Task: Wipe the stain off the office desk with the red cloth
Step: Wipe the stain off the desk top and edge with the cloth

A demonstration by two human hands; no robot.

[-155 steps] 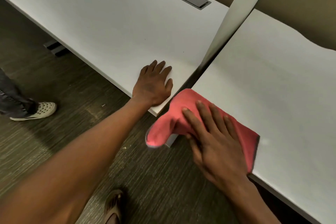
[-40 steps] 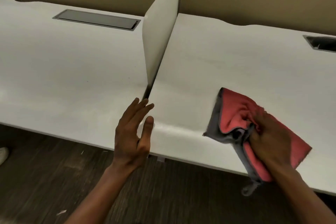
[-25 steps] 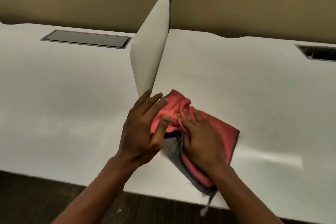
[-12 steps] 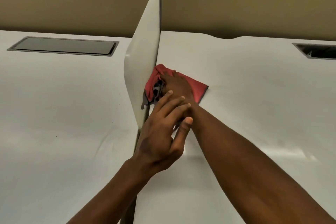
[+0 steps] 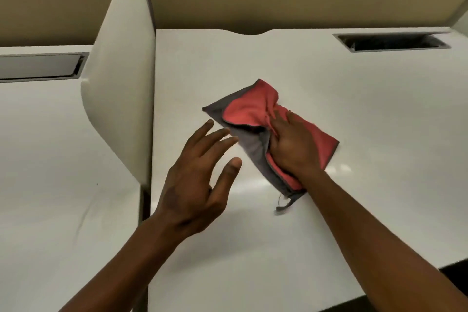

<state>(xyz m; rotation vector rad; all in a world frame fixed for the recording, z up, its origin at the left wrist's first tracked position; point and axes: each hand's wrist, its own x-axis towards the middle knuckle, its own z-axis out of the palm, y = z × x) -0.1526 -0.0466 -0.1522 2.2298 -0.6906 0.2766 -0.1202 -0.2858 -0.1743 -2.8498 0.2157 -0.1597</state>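
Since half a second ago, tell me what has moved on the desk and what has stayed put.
The right hand has dragged the red cloth away from the white divider, out to the middle of the desk, pressing it flat as before. More of the cloth's grey backing shows. The left hand still hovers open, holding nothing, now beside the cloth instead of over the right forearm. The divider has not moved.

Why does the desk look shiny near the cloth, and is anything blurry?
Head view: overhead light glares in a pale streak on the white desk beside the red cloth; the left hand is slightly motion-blurred at its fingers; the right hand looks sharper; the wide lens bends the divider panel.
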